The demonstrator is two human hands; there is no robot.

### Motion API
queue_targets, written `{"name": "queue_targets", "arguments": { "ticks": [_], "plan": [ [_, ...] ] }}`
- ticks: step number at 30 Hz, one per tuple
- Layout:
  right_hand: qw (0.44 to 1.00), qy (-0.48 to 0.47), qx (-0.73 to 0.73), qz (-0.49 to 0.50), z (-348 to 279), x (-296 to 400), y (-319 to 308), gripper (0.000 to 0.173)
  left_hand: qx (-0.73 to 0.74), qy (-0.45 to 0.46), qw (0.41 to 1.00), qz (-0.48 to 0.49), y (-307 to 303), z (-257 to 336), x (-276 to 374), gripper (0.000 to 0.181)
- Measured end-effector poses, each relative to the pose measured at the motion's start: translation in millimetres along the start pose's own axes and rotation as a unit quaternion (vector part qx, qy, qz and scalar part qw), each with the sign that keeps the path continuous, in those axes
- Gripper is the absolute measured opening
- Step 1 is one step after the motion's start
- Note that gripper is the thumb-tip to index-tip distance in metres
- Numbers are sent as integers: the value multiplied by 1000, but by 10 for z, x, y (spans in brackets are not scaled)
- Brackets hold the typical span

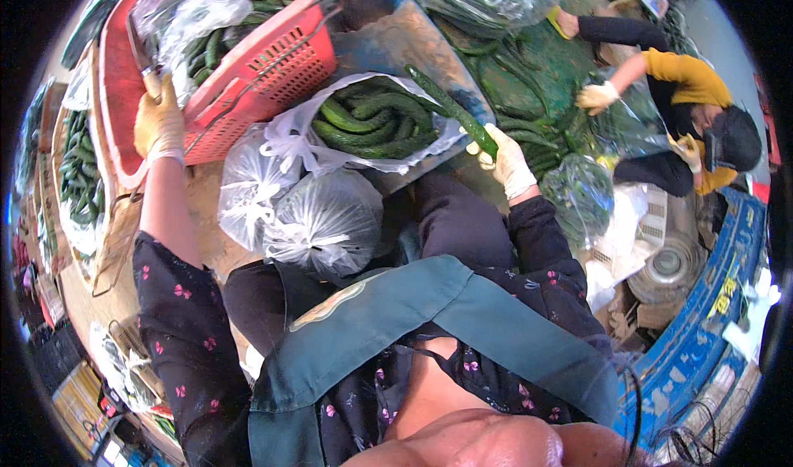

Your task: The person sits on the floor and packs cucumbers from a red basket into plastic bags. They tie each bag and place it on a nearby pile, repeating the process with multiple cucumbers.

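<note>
My gloved left hand [160,120] grips the wooden handle of a knife [148,73] over the near rim of a red plastic basket [248,89]. Its blade points up into the basket, beside clear plastic bags and small cucumbers [212,48]. A long cucumber [455,110] is held at its lower end by my gloved right hand [509,160], tilted up and left. Left of that hand an opened white plastic bag [303,151] holds a pile of long curved cucumbers [372,123]. Two knotted clear bags [328,219] lie just below it, close to my lap.
On the right, a person in a mustard top [694,76] with gloved hands sits among loose cucumbers [526,120] and filled clear bags [579,197]. A weathered board [409,33] runs beyond the white bag. A wicker basket of small green vegetables [80,175] stands at left, a blue metal edge [700,330] at lower right.
</note>
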State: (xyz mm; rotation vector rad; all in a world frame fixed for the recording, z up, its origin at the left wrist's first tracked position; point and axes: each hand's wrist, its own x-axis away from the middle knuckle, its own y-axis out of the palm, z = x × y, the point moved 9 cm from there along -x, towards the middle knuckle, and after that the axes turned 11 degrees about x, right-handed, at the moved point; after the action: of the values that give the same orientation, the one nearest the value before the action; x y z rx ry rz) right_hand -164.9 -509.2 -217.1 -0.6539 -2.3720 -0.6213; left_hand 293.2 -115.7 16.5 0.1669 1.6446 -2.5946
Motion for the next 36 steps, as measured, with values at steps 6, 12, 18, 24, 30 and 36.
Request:
{"name": "queue_targets", "arguments": {
  "ticks": [6,12,18,24,30,36],
  "plan": [
    [936,-49,-337,85,-41,100,-631,51,-8,-7,1000,8,-36,-17,-19,75],
    [819,-309,390,285,-878,-163,-530,46,-17,-11,1000,17,-195,87,84,69],
    [564,-343,748,68,-485,-869,1406,56,4,-4,1000,20,-169,143,175,69],
    [648,-70,742,158,-510,-1248,850,105,13,-10,1000,10,-177,129,163,69],
    [614,-94,773,131,-595,-1432,921,101,15,-5,1000,6,-158,136,164,67],
    [829,-146,532,91,-1097,-1590,617,95,16,3,1000,19,-197,165,209,62]
  ]
}}
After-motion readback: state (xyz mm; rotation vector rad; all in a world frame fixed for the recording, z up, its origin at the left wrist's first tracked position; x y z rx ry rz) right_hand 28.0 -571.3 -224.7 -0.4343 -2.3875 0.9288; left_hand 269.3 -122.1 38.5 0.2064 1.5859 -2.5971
